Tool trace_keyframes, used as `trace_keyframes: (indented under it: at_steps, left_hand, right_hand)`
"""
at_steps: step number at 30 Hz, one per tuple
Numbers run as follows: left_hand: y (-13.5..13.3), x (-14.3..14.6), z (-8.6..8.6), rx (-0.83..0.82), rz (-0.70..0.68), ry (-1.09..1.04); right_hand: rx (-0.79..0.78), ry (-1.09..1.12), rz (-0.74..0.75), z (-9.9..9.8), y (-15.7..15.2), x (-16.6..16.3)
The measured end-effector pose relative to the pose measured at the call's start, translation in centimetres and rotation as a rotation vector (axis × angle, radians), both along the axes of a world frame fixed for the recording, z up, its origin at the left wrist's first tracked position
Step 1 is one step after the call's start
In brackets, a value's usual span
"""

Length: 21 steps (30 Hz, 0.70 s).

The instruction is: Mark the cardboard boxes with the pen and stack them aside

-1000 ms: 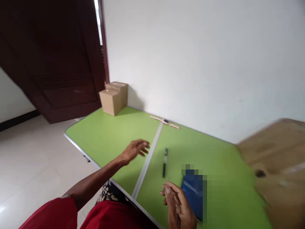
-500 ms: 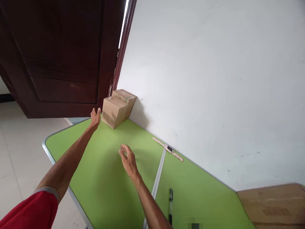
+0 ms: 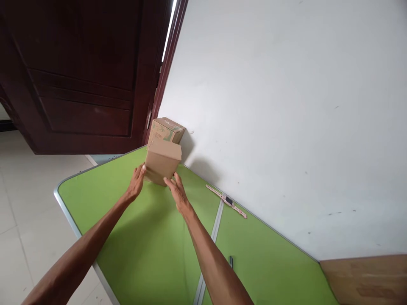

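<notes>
A plain brown cardboard box [image 3: 162, 162] is between my two hands near the table's far corner. My left hand [image 3: 137, 181] is pressed to its left side, with the thumb on the near face. At its lower right, my right hand [image 3: 178, 190] grips the edge, thumb towards the front. Whether the box's underside touches the table is hard to tell. Right behind it stands a second cardboard box [image 3: 161, 130] with green print, partly covered by the held one.
The green folding table [image 3: 152, 237] runs along a white wall [image 3: 270, 106]. A pink-strapped watch [image 3: 228, 201] lies at the wall edge across the table's seam. My right forearm partly hides a pen [image 3: 231, 262]. A dark door [image 3: 82, 84] stands beyond, and another cardboard box [image 3: 365, 279] at lower right.
Both hands have closed in on the front box and taken hold of it. It has turned and shifted right, exposing the printed face of the box behind.
</notes>
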<state>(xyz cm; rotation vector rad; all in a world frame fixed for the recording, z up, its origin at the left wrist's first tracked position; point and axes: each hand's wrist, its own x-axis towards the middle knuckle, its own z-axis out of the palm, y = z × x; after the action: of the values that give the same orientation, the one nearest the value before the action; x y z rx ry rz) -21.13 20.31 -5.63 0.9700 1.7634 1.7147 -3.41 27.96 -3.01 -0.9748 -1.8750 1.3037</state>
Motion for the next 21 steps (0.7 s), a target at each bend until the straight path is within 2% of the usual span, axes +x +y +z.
trace_keyframes:
  at_steps: [2, 5, 7, 9, 10, 12, 14, 17, 19, 21]
  left_hand:
    - [-3.4, 2.7, 0.0, 0.002, -0.040, -0.019]
    - [-10.4, 8.0, -0.1, 0.005, -0.108, -0.022]
    - [-15.8, 11.7, -0.3, 0.025, -0.187, -0.034]
    - [-20.8, 14.6, -0.5, 0.037, -0.323, -0.024]
    - [-22.9, 15.6, -0.6, 0.042, -0.391, 0.006]
    - [-25.7, 16.5, -0.9, 0.070, -0.441, 0.075]
    - [-26.6, 16.1, -0.9, 0.091, -0.348, 0.128]
    - [-25.2, 14.6, -0.2, 0.069, -0.155, 0.106]
    - [-23.4, 13.8, 0.4, 0.044, -0.159, 0.053]
    - [-21.3, 13.5, 0.6, 0.014, -0.226, -0.012]
  right_hand:
    - [-0.090, -0.047, -0.047, 0.0, -3.3, 3.5]
    - [-0.203, -0.057, -0.128, -0.1, -8.7, 9.2]
    - [-0.217, 0.025, -0.178, 0.1, -11.8, 12.9]
    - [-0.187, 0.132, -0.199, 0.4, -14.3, 16.1]
    - [-0.172, 0.177, -0.200, 0.6, -15.3, 17.5]
    - [-0.174, 0.235, -0.205, 0.9, -17.3, 20.0]
    - [-0.187, 0.273, -0.213, 0.8, -19.1, 21.8]
    - [-0.201, 0.316, -0.196, -0.4, -21.7, 22.9]
    - [-0.178, 0.356, -0.191, -1.9, -23.4, 22.8]
    - [-0.114, 0.388, -0.211, -3.5, -24.9, 22.2]
